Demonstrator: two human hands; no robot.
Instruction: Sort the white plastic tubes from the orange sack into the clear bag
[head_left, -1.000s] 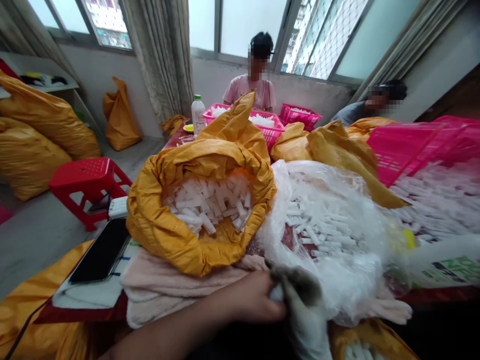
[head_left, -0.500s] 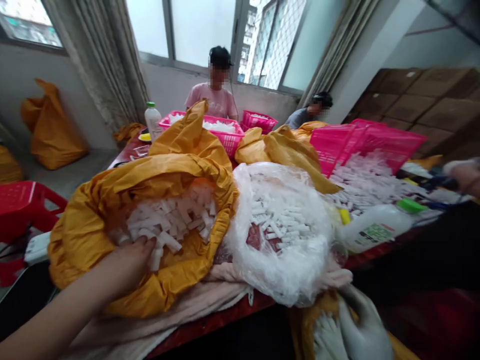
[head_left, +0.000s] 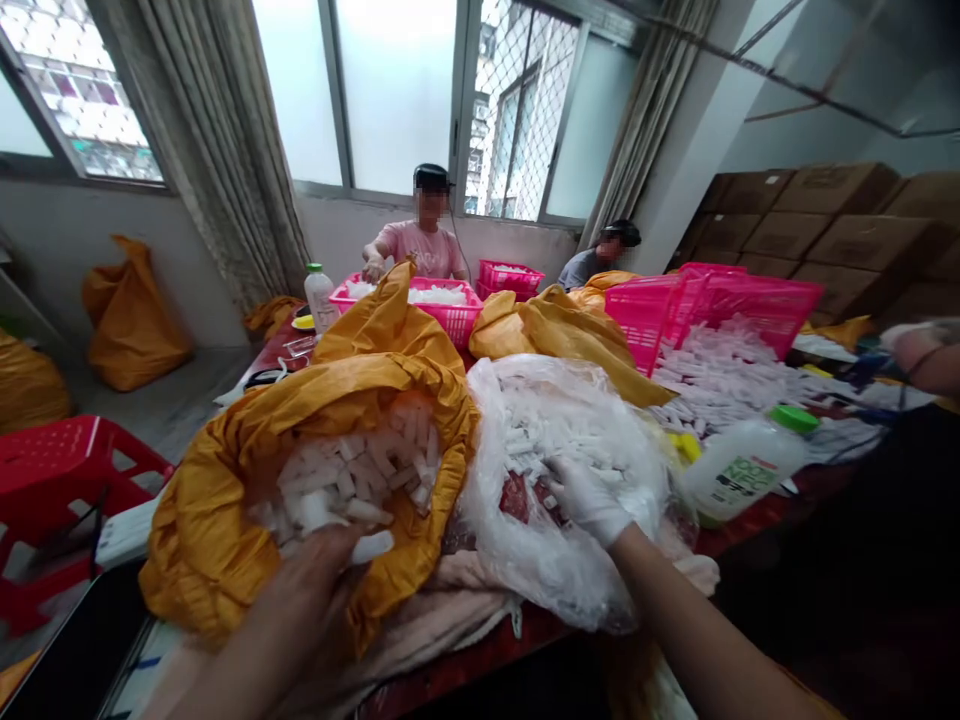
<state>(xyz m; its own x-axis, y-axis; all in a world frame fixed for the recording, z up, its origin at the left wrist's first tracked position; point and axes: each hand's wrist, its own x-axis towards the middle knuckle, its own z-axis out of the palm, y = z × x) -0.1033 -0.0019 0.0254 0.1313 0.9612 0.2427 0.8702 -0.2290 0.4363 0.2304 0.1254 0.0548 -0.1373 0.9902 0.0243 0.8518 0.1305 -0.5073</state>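
An open yellow bag (head_left: 217,500) full of small white plastic pieces (head_left: 352,475) sits in front of me. My bare left hand (head_left: 315,585) is at its near rim, fingers curled round a white piece (head_left: 373,546). Beside it lies a clear plastic bag (head_left: 555,560) holding more white pieces (head_left: 540,430). My right hand (head_left: 589,500), in a white glove, reaches into that clear bag, its fingers bent among the pieces; what they grip is hidden.
Two other people sit at the far side by pink baskets (head_left: 450,315). A tilted pink basket (head_left: 720,305) spills white pieces at right. A lying white bottle (head_left: 742,465), a red stool (head_left: 60,470), more yellow bags (head_left: 131,320) and stacked cartons (head_left: 825,225) surround the table.
My gloved right hand rose from below the table edge into the clear bag. My left hand drew back from inside the yellow bag to its near rim. The view tilted up.
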